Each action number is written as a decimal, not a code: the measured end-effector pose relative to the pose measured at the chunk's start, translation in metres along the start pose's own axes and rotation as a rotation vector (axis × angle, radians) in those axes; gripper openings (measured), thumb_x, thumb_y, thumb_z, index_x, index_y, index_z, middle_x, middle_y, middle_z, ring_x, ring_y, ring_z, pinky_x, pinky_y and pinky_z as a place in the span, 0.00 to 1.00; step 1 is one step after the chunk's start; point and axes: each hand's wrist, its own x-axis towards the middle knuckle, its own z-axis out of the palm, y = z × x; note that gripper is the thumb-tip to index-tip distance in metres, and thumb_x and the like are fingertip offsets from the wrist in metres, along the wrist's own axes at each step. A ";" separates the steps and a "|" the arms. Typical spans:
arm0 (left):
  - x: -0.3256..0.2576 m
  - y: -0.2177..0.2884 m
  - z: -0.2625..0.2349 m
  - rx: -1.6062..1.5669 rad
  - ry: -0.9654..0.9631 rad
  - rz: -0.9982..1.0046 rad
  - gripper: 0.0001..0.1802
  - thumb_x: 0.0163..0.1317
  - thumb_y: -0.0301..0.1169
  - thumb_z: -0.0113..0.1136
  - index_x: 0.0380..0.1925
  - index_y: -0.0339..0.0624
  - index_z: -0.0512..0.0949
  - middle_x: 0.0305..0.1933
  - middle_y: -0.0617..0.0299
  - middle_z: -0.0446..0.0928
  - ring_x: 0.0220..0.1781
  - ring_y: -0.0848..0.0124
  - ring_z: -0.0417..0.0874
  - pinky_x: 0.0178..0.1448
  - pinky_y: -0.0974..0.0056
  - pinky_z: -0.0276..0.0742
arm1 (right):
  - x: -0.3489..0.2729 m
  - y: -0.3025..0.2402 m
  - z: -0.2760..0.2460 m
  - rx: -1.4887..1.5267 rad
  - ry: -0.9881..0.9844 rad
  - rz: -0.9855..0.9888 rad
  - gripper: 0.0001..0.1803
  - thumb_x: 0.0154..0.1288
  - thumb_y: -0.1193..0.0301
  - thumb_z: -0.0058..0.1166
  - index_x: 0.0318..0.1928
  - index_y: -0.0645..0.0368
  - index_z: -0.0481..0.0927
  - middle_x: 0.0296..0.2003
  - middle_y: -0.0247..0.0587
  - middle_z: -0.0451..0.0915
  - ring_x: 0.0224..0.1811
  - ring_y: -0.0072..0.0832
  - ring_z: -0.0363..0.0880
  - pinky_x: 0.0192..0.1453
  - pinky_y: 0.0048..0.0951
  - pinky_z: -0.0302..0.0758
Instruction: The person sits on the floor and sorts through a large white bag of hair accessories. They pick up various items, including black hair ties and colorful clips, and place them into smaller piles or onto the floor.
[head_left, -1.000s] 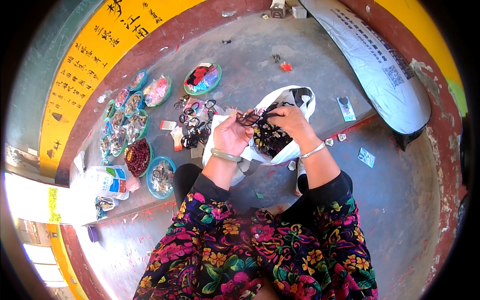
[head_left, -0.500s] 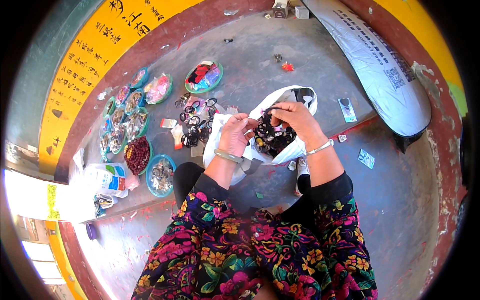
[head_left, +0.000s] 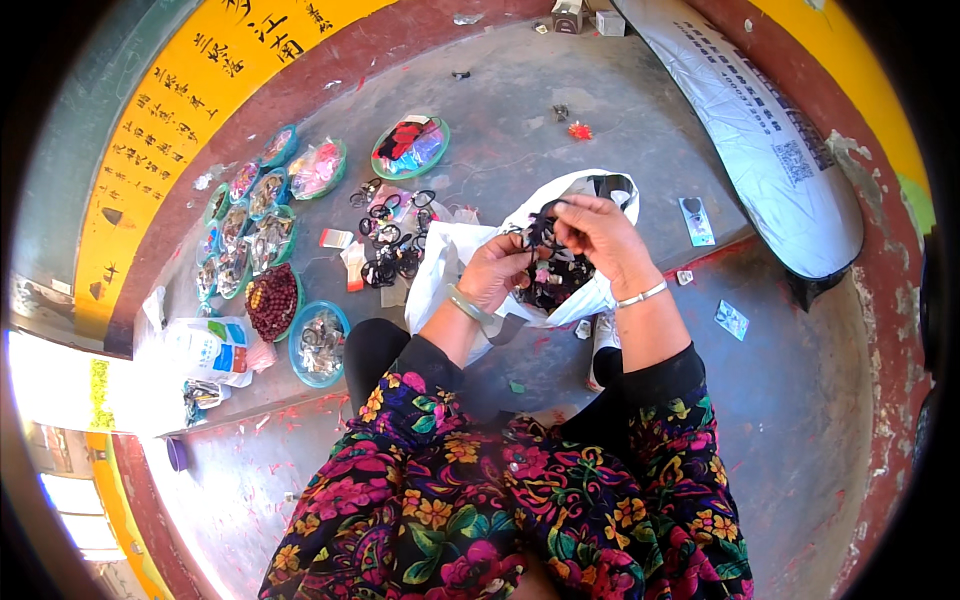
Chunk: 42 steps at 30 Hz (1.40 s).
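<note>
A: What are the fingers doing?

B: The thumb and fingers of the right hand [head_left: 603,240] are pinched together on a small tangle of black bands [head_left: 543,232]. Those of the left hand [head_left: 492,272] curl at the tangle's left edge; whether they grip it cannot be told.

A: And where is the tangle?

B: Between the hands, over the mouth of an open white bag [head_left: 441,255], in which a heap of dark bands [head_left: 550,288] lies.

A: What sits just beside the bag?

B: To its left, a loose spread of black loops [head_left: 396,238] on the grey floor [head_left: 500,120].

A: Farther out?

B: At the left, dark red bead-like pieces [head_left: 272,302] and a round blue basket [head_left: 297,352]. Past the loops, a green basket [head_left: 445,152]. At the right, a blue card [head_left: 697,222], then a long silvery bundle [head_left: 735,130].
</note>
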 end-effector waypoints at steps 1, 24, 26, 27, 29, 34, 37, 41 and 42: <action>0.000 0.002 -0.001 0.012 0.028 0.000 0.08 0.55 0.22 0.56 0.35 0.45 0.75 0.39 0.62 0.78 0.36 0.74 0.77 0.33 0.71 0.70 | 0.002 -0.002 -0.006 -0.002 0.033 -0.015 0.07 0.60 0.69 0.53 0.29 0.59 0.78 0.20 0.31 0.75 0.19 0.15 0.68 0.21 0.16 0.59; -0.004 0.017 0.011 0.352 0.094 -0.027 0.08 0.58 0.25 0.56 0.38 0.40 0.76 0.30 0.61 0.78 0.31 0.76 0.79 0.31 0.73 0.75 | -0.001 -0.003 0.002 -0.309 0.043 0.040 0.10 0.61 0.67 0.52 0.25 0.57 0.76 0.17 0.30 0.74 0.15 0.12 0.63 0.17 0.16 0.53; -0.004 0.014 0.006 0.321 0.132 0.043 0.07 0.58 0.25 0.55 0.37 0.39 0.76 0.29 0.62 0.77 0.30 0.76 0.79 0.31 0.72 0.76 | 0.002 0.000 0.000 -0.327 0.083 0.024 0.10 0.61 0.67 0.52 0.25 0.58 0.76 0.17 0.29 0.74 0.15 0.12 0.62 0.17 0.16 0.53; -0.004 0.014 0.006 0.304 0.150 0.076 0.07 0.59 0.25 0.55 0.37 0.38 0.76 0.29 0.62 0.77 0.29 0.76 0.79 0.31 0.72 0.76 | 0.003 0.000 -0.002 -0.326 0.107 0.016 0.10 0.60 0.67 0.52 0.25 0.58 0.76 0.17 0.29 0.73 0.14 0.12 0.61 0.16 0.16 0.52; -0.004 0.015 0.006 0.279 0.183 0.118 0.07 0.60 0.24 0.53 0.37 0.38 0.76 0.29 0.61 0.77 0.28 0.75 0.78 0.31 0.70 0.77 | 0.003 0.001 -0.004 -0.331 0.139 0.014 0.10 0.60 0.67 0.52 0.25 0.58 0.76 0.17 0.29 0.73 0.14 0.12 0.60 0.16 0.16 0.52; -0.004 0.019 -0.002 0.074 0.166 0.248 0.07 0.62 0.22 0.46 0.39 0.38 0.72 0.34 0.56 0.76 0.30 0.72 0.77 0.32 0.66 0.77 | 0.000 -0.006 0.005 -0.340 0.125 0.059 0.07 0.57 0.71 0.54 0.30 0.63 0.79 0.18 0.32 0.73 0.16 0.13 0.62 0.18 0.16 0.54; -0.006 0.026 -0.002 -0.047 0.165 0.289 0.08 0.62 0.22 0.46 0.41 0.39 0.71 0.37 0.55 0.76 0.30 0.73 0.76 0.34 0.66 0.77 | 0.001 -0.004 0.003 -0.332 0.170 0.031 0.07 0.57 0.72 0.53 0.31 0.63 0.79 0.19 0.32 0.73 0.16 0.12 0.61 0.17 0.16 0.53; -0.009 0.031 0.000 -0.094 0.167 0.240 0.09 0.62 0.23 0.46 0.42 0.40 0.71 0.38 0.54 0.76 0.29 0.74 0.75 0.33 0.68 0.75 | 0.007 0.000 -0.010 -0.218 0.194 -0.019 0.09 0.58 0.73 0.51 0.37 0.64 0.78 0.20 0.34 0.74 0.15 0.13 0.62 0.16 0.16 0.53; -0.010 0.031 -0.001 -0.101 0.165 0.238 0.09 0.62 0.24 0.47 0.42 0.41 0.71 0.37 0.54 0.76 0.28 0.74 0.75 0.32 0.70 0.74 | 0.007 0.001 -0.008 -0.166 0.197 -0.044 0.09 0.58 0.73 0.50 0.39 0.63 0.78 0.20 0.34 0.75 0.15 0.13 0.62 0.16 0.16 0.53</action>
